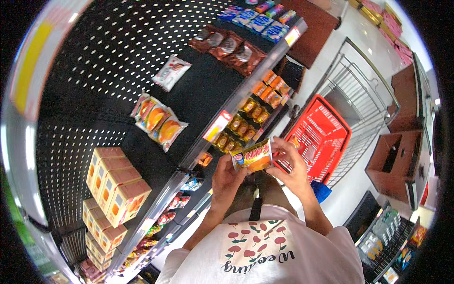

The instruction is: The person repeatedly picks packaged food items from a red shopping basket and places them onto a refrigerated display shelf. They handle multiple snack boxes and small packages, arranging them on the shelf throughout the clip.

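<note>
A yellow snack packet (252, 156) with printed writing and a picture of a bun or cake is held level between both hands. My left hand (227, 170) pinches its left end, and my right hand (291, 161) grips the clear crimped edge at its right end. To the left, on the black shelf (209, 85), lies a small cluster of clear-wrapped packets (159, 122) with similar orange-brown cake pictures. Behind them a single white packet (171, 72) lies flat. Just beyond my hands, gold-wrapped packs (244, 127) fill part of a lower shelf.
A red plastic basket (342, 138) sits within a wire shopping cart (376, 92) to my right. Cream boxes (118, 188) are stacked at the shelf's near left. Brown packs (230, 49) and blue boxes (260, 25) stand farther along. A brown wooden display bin (393, 167) is beyond the cart.
</note>
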`<state>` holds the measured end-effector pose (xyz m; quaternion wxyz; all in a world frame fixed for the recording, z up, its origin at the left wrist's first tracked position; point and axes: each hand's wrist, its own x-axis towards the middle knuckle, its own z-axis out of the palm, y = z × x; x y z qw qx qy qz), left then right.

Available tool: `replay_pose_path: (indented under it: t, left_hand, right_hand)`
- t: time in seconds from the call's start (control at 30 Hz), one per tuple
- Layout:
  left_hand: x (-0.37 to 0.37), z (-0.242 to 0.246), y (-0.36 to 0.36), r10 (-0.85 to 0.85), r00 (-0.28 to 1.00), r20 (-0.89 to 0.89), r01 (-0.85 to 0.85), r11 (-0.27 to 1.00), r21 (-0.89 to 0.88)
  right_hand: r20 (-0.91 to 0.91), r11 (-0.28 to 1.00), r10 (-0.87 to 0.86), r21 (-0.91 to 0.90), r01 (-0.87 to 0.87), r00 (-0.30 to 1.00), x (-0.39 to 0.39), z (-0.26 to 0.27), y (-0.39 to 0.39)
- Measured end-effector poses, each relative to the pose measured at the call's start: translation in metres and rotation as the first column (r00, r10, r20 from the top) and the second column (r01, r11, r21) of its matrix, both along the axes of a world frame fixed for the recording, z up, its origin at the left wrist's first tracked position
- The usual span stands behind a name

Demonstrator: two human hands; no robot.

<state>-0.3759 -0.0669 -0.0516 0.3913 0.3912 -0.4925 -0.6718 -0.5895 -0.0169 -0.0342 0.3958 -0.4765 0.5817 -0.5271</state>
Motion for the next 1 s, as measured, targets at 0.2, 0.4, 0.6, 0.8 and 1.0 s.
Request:
replay_pose_path:
  t: [0.2,0.4,0.6,0.8,1.0]
  left_hand:
    - [0.028,0.033,0.007,0.316,0.903,0.29,-0.22,0.921,-0.321]
    - [0.068,0.05,-0.021,0.577,0.759,0.302,-0.379,0.769,-0.515]
    - [0.093,0.034,-0.054,0.687,0.7,0.194,-0.505,0.668,-0.546]
    - [0.092,0.019,-0.062,0.701,0.668,0.25,-0.506,0.674,-0.538]
    - [0.09,0.035,-0.056,0.682,0.633,0.366,-0.414,0.698,-0.584]
  right_hand:
    - [0.085,0.995,0.084,-0.067,-0.079,0.993,0.042,0.01,-0.031]
    - [-0.036,0.934,0.217,-0.283,-0.219,0.975,0.087,0.025,-0.092]
    - [-0.213,0.884,0.192,-0.386,-0.263,0.958,0.12,0.027,-0.141]
    - [-0.399,0.856,0.107,-0.428,-0.288,0.911,0.122,0.001,-0.157]
    - [-0.534,0.853,0.057,-0.413,-0.319,0.843,0.121,0.005,-0.153]
